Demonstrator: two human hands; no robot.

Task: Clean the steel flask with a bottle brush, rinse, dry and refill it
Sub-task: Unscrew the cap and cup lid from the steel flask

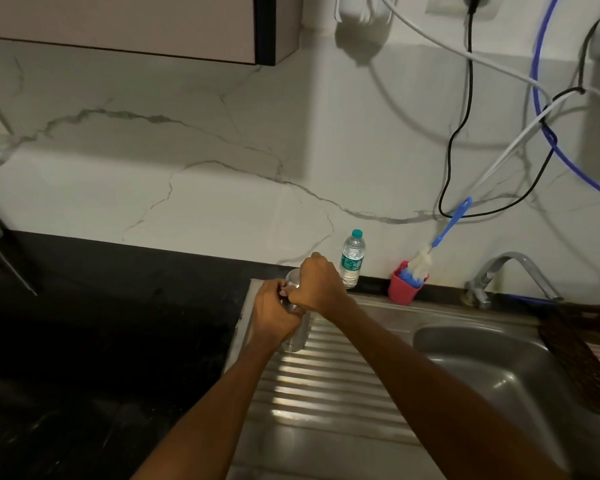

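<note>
A: Nearest us, what are the two hands doing?

B: The left hand (pixel 274 315) wraps its fingers around the body of the steel flask (pixel 297 336), which stands on the ribbed drainboard (pixel 326 386) at its left edge. The right hand (pixel 317 284) has its fingers curled over the top of the flask, seemingly on the cap.

A: So which step is that?

B: I'd judge opening or closing the flask by twisting; which one I cannot tell. The bottle brush (pixel 440 237) stands in a red cup (pixel 404 287) at about two o'clock from the flask, so scrubbing looks not yet begun. If so, the next move calls for freeing the cap, then a reach toward that cup.

A: Further back?

B: A plastic water bottle (pixel 352 259) just beyond the right hand at one o'clock, the tap (pixel 513 271) farther right, and the sink basin (pixel 492 355) at three o'clock.

A: What's unclear?

B: The hands hide the flask's mouth and cap, and the dark worktop (pixel 101 323) shows little detail.
</note>
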